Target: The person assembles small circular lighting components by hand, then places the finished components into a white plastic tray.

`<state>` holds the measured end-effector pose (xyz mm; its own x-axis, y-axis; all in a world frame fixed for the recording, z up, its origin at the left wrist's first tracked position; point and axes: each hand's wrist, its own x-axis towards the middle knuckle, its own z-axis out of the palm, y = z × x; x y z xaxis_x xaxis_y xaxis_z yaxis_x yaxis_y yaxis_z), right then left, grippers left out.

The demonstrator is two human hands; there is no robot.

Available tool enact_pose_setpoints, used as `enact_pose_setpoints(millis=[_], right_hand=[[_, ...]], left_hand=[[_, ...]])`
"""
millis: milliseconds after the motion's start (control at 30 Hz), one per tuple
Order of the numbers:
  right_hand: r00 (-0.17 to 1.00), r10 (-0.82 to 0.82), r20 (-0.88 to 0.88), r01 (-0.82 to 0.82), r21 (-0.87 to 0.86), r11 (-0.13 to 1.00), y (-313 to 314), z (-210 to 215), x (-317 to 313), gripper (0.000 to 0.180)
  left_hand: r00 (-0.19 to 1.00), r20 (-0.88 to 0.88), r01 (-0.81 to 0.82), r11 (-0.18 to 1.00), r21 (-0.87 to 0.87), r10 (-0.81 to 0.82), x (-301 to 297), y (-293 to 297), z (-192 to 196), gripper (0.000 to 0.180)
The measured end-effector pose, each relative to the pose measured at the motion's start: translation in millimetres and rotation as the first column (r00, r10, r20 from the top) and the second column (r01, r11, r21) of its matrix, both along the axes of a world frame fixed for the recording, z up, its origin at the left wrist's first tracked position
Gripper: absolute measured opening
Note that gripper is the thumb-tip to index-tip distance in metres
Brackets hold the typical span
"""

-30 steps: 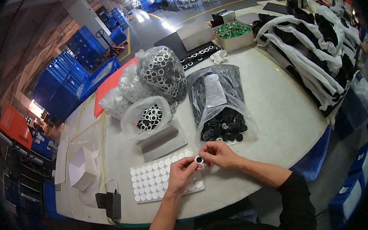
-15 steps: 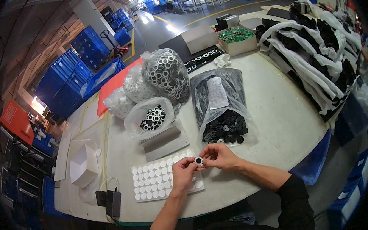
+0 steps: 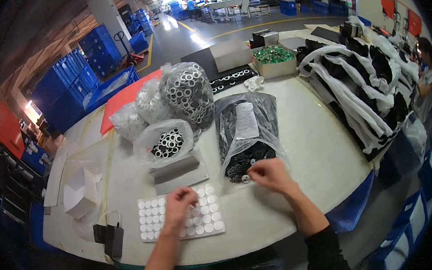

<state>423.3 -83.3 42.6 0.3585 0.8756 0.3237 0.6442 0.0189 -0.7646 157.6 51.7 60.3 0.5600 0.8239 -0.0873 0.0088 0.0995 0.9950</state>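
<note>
My left hand (image 3: pixel 178 205) lies on a sheet of white round pads (image 3: pixel 205 224) at the table's near edge, its fingers bent down onto the pads and holding nothing that I can see. My right hand (image 3: pixel 272 173) is at the open mouth of a clear bag of black discs (image 3: pixel 246 132). Its thumb and fingers pinch a small disc (image 3: pixel 245 178) at the edge of the pile. The two hands are apart.
A grey block (image 3: pixel 175 168) lies behind the sheet, and behind it are bags of black-and-white rings (image 3: pixel 168 141) and metal rings (image 3: pixel 190 91). A white box (image 3: pixel 81 191) and a black adapter (image 3: pixel 110 239) sit at left. Black-and-white bundles (image 3: pixel 359 83) fill the right side. A person (image 3: pixel 425 80) stands far right.
The hands were together, holding a small ring above the sheet. They have since parted: the left dropped onto the pad sheet and the right reached to the mouth of the disc bag.
</note>
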Motion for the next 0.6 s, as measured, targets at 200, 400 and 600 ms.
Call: enact_pose_setpoints(millis=[200,400,600], right_hand=[[0.901,-0.207,0.381,0.326,-0.279,0.903,-23,6,25,0.024],[0.928,-0.262,0.265,0.297,-0.098,0.950,-13,-15,22,0.026],[0.913,-0.313,0.262,0.278,0.165,0.946,-3,-2,0,0.021]], left_hand=[[0.986,-0.074,-0.120,0.940,0.319,0.151,35,118,52,0.011],[0.730,-0.434,0.016,0.623,0.782,0.527,52,202,30,0.029],[0.862,-0.321,0.057,0.553,0.831,0.393,26,150,20,0.022]])
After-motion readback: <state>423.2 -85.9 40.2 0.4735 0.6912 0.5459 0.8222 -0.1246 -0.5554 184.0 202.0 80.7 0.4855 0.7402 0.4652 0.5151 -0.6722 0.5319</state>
